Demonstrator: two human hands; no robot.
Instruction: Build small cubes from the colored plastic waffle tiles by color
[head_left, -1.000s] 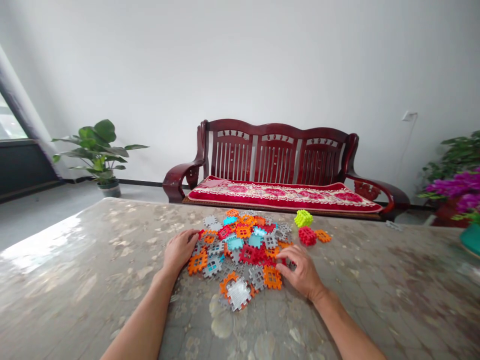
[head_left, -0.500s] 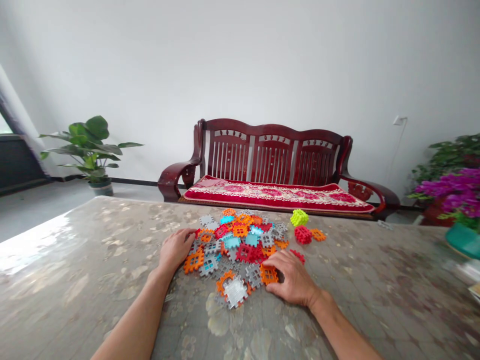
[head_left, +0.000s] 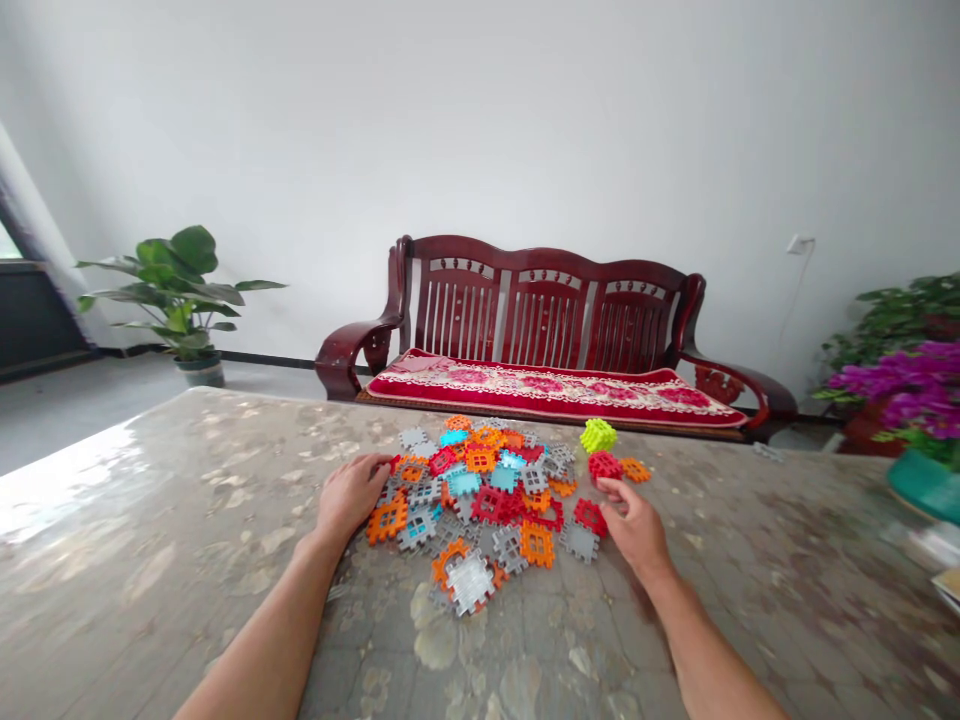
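A pile of interlocking plastic building tiles in orange, red, grey and light blue lies in the middle of the table. My left hand rests against the pile's left edge, fingers stretched out, its fingertips beside a small red piece. To the right of the pile is my right hand, with thumb and forefinger apart. Its fingertips are just below a red cube and beside a red tile; whether they touch either is unclear. A grey tile and an orange tile lie left of that hand.
A yellow-green cube and a loose orange tile sit beyond my right hand. The patterned tabletop reaches back to a wooden bench. A teal flowerpot stands at the right edge.
My right hand has left the orange tile at the pile's front right and moved right and slightly away, uncovering a grey tile and a red tile. My left hand stays almost still.
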